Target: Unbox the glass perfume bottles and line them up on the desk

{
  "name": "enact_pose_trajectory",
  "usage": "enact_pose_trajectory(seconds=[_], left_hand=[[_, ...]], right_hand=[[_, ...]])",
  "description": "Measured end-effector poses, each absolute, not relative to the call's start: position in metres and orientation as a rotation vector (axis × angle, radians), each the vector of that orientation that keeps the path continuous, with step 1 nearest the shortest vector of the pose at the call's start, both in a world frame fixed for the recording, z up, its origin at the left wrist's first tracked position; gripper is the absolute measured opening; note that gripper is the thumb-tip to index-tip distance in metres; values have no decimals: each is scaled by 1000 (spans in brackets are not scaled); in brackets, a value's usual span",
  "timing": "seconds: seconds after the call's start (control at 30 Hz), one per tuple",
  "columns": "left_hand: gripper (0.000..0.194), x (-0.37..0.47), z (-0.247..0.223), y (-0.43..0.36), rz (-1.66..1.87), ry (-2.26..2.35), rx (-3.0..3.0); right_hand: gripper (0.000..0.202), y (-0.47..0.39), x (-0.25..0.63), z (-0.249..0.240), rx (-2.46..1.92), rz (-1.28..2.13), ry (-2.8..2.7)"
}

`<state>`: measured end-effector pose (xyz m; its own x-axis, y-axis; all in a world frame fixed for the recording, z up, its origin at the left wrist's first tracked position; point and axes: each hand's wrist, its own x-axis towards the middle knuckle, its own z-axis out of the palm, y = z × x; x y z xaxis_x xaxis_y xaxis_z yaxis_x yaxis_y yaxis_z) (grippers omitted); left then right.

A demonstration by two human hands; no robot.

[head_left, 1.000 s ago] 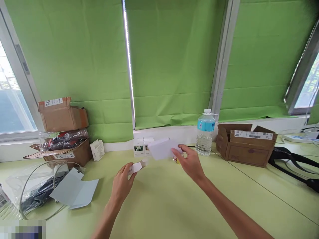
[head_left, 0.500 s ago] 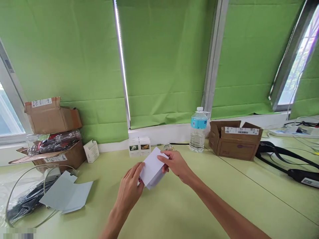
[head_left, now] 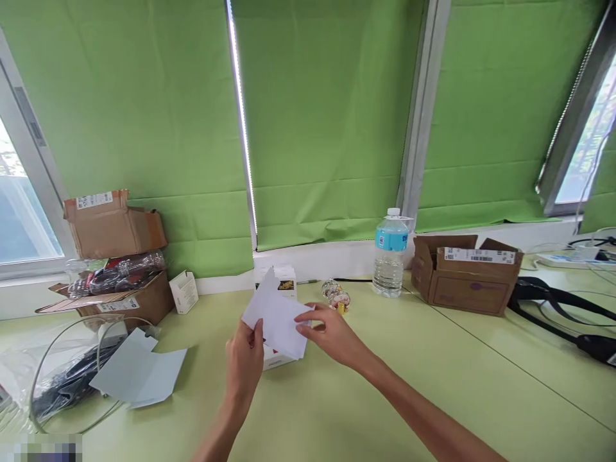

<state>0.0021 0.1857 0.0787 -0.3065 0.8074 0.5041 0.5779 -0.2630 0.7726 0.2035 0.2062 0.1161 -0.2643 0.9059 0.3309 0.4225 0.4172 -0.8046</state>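
A folded white paper sheet (head_left: 278, 321) is held between my two hands above the table, one corner sticking up. My left hand (head_left: 242, 369) grips its left edge with the thumb on top. At the right edge, my right hand (head_left: 334, 333) pinches the sheet between thumb and fingers. Under the paper, a white box (head_left: 279, 362) with a bit of red shows its lower end; the paper covers the rest. Just behind stand small white picture cards or boxes (head_left: 287, 287), partly hidden. Beyond my right hand lies a shiny gold-and-clear trinket (head_left: 335, 294).
A water bottle (head_left: 389, 260) and an open brown carton (head_left: 466, 276) stand at the back right, beside a black strap (head_left: 548, 295). On the left are stacked cartons (head_left: 115, 228), a small white box (head_left: 183, 292), a folded pale sheet (head_left: 142, 372) and a bagged cable (head_left: 72, 378).
The paper has opened out and turned, its corner now pointing up. A white box with red shows beneath it. My left thumb has moved onto the sheet, and the trinket is more visible.
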Motion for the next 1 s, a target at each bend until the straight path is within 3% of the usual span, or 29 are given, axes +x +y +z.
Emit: enact_pose_trajectory(seconds=[0.13,0.17,0.3,0.37,0.47,0.57,0.63,1.0], left_hand=[[76,1,82,187,1874,1474,1328],[78,-1,81,188,1900,1422,1279],[40,-7,77,195,1821,1331,1222],[36,-9,77,196,1738,1249,1165],[54,-8,77,196,1567,1024,1099],[81,-7,74,197,1477,888,1013],[88,-7,71,197,1460,883,957],[72,-11,73,198,1451,1053,1272]], right_hand=[[32,216,201,101,-1157,1206,-1552],[31,218,201,98,-1132,1256,-1471],[25,226,202,90,-1045,1315,-1346],[24,229,202,87,-1073,1217,-1362],[24,234,205,82,-1092,1091,-1374],[28,240,208,78,-1050,1170,-1298],[30,244,211,74,-1029,1249,-1237],[39,234,208,81,-971,1289,-1249]])
